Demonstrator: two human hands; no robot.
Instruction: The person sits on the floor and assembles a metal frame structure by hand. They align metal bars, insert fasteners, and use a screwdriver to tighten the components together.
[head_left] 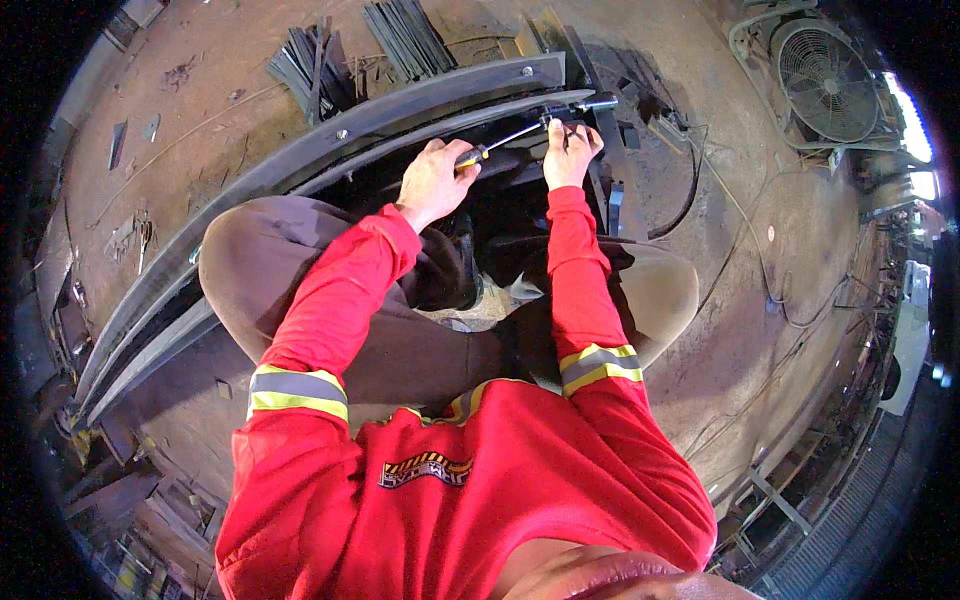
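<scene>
My left hand (430,185) is closed around the black-and-yellow handle of a screwdriver (471,157). Its thin shaft points up and to the right, and its tip meets a small dark fitting (556,113) by the end of a long curved metal beam (430,97). Against that fitting, the fingers of my right hand (569,160) are pinched, holding it from the near side. A shiny silver cylinder (600,102) sticks out to the right of the fitting. Exactly where the tip sits is too small to make out.
Bundles of dark metal strips (408,40) lie on the floor beyond the beam. A large round fan (826,82) stands at the far right. Cables (740,208) trail over the floor on the right. Metal scraps (130,235) are scattered at the left. My bent knees flank the work.
</scene>
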